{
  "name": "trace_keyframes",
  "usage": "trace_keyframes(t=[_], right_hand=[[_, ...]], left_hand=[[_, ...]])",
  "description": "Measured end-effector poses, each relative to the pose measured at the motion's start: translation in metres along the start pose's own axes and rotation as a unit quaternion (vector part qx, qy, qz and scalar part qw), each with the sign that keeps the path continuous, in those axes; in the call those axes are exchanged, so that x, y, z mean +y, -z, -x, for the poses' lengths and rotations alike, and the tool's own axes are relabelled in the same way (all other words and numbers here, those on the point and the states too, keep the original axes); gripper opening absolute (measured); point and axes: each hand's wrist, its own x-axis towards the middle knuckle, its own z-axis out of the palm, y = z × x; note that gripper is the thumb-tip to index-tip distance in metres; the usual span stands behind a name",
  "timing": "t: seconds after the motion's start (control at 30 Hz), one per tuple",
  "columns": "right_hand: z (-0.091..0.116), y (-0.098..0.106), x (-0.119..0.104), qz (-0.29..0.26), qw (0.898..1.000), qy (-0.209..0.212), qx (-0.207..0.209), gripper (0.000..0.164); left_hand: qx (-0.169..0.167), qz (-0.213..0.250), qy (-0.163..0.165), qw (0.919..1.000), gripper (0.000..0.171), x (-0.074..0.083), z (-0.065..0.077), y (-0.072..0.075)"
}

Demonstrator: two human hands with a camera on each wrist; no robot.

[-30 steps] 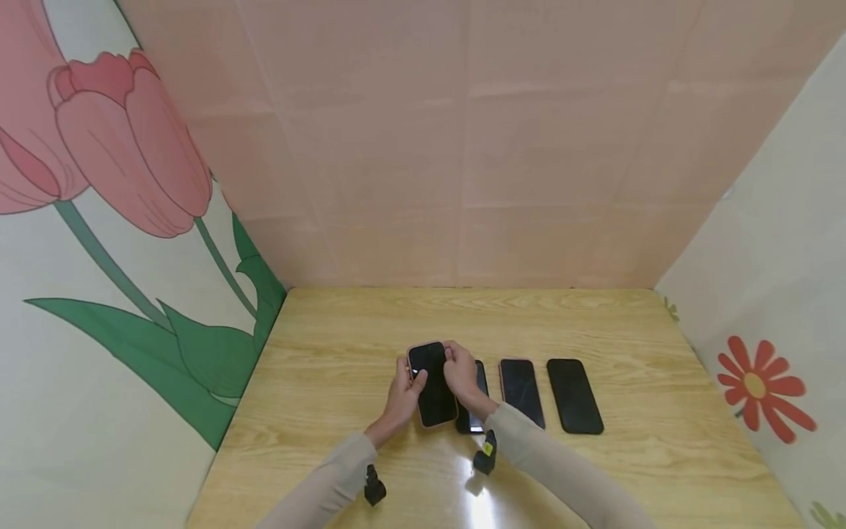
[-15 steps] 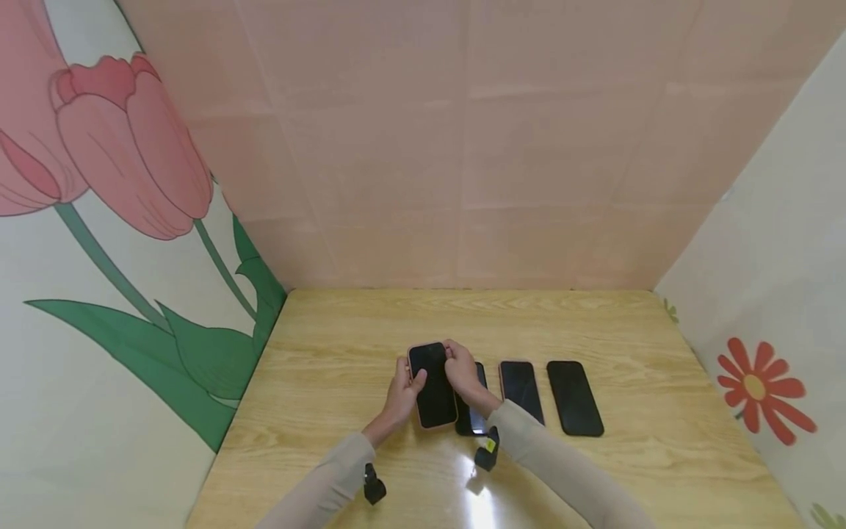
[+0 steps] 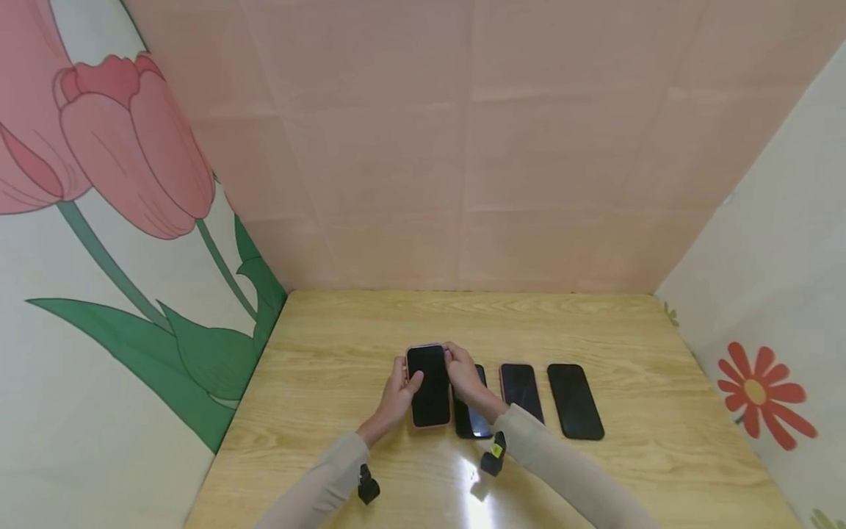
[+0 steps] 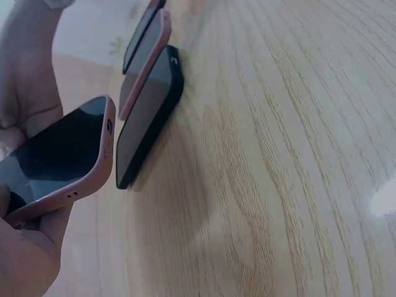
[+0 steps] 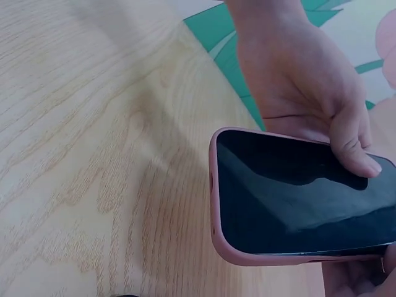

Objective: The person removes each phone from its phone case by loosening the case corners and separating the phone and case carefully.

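Note:
Held above the table is a smartphone (image 3: 429,397) with a dark screen and a pink case. My left hand (image 3: 395,397) grips its left side, the thumb lying over the screen, as the right wrist view also shows. At the phone's upper right edge my right hand (image 3: 465,373) pinches the rim with curled fingers. In the left wrist view the pink-cased phone (image 4: 62,161) is tilted, clear of the wood. Partly under my right wrist, a black-cased phone (image 3: 471,422) lies on the table.
To the right lie another pink-cased phone (image 3: 521,389) and a black phone (image 3: 575,400), in a row on the wooden table (image 3: 344,323). A pink wall stands behind, and flower-printed panels flank both sides. Light glares near the front.
The held phone has turned slightly more upright and shifted a little left. Both hands keep their hold; the right wrist has moved slightly right.

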Motion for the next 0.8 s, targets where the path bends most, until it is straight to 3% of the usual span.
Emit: trace_keyframes(t=[0.27, 0.47, 0.8], right_hand=[[0.0002, 0.0060, -0.0015, -0.069, 0.996, -0.026, -0.048, 0.029], [0.0001, 0.0089, -0.0010, -0.059, 0.995, -0.028, -0.069, 0.030], [0.0011, 0.0094, 0.0042, -0.036, 0.997, -0.023, -0.062, 0.031]], left_hand=[[0.021, -0.003, -0.013, 0.9997, 0.022, -0.0027, -0.0016, 0.0009], [0.027, 0.004, -0.010, 0.9996, 0.021, -0.0013, -0.0013, 0.0005], [0.046, 0.010, -0.002, 0.9989, 0.021, 0.0043, -0.0029, -0.0008]])
